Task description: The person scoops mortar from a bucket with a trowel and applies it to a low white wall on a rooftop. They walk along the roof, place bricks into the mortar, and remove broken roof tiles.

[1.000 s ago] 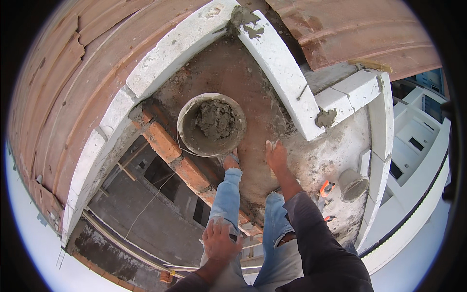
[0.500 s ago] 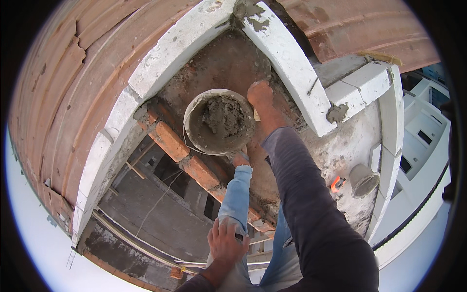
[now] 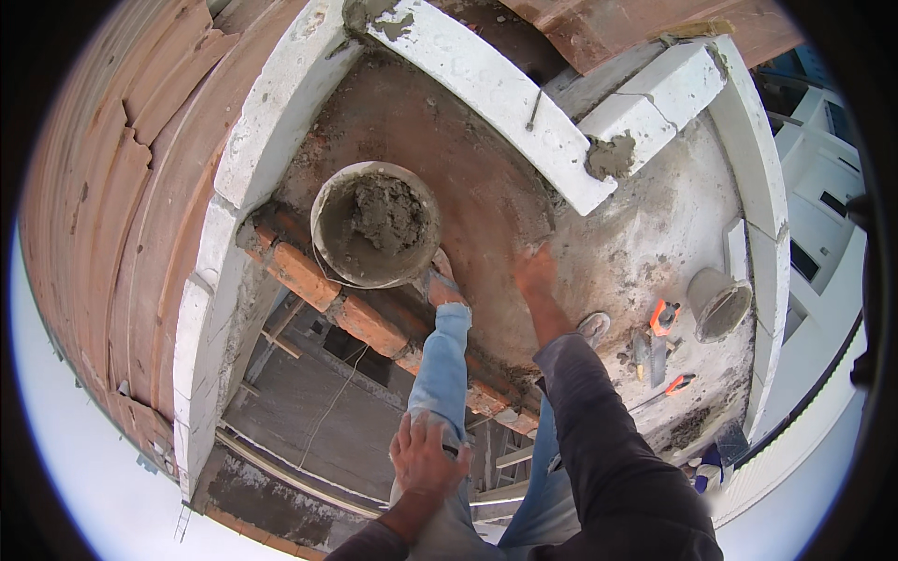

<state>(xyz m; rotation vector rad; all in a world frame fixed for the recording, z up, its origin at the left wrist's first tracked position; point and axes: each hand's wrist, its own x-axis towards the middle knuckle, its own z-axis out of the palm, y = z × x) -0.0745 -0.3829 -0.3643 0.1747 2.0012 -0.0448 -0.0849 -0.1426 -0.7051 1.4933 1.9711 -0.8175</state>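
Observation:
My left hand (image 3: pixel 427 458) rests on my left knee, its fingers spread over the jeans. My right hand (image 3: pixel 535 271) hangs low over the dusty reddish-brown slab (image 3: pixel 477 299); its fingers are too blurred to make out, and I see nothing clear in them. To the left of it, by my left foot (image 3: pixel 441 278), stands a grey bucket (image 3: pixel 343 260) partly filled with wet mortar (image 3: pixel 388 215). The bucket is beside a row of orange bricks (image 3: pixel 369 324) set along the slab's edge.
White block walls (image 3: pixel 496 93) frame the slab. Right of my other foot (image 3: pixel 593 327) lie an orange-handled saw (image 3: pixel 665 320), a trowel (image 3: pixel 640 355) and another orange-handled tool (image 3: pixel 680 383), near a smaller bucket (image 3: pixel 722 310). Left of the bricks, the drop shows a lower floor (image 3: pixel 290 402).
My right hand has left the larger bucket's side and come back toward me and to the right. The view has shifted right, bringing the tools into sight. My left hand stays on the knee.

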